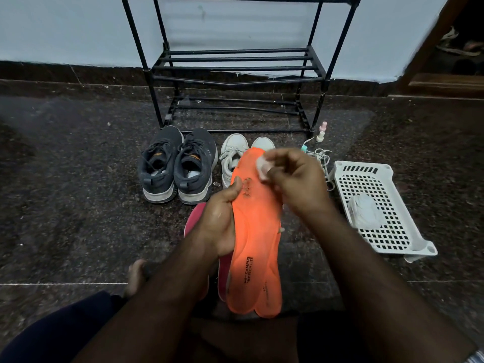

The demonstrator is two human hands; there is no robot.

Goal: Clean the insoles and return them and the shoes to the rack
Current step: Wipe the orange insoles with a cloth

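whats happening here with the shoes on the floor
A person sitting on the floor is cleaning an orange insole. The left hand grips its edge while the right hand pinches a small white wipe against the toe end. A pink insole lies underneath. The dark grey sneakers and white sneakers stand in front of the black rack, whose shelves hold no shoes. A white basket sits on the right.

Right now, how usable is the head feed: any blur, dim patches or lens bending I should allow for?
Head view: right hand and its white wipe are motion-blurred; orange insole is sharp enough that its printed text reads; floor is dim, corners darker; shoe rack posts lean from wide-angle distortion; no strong glare.
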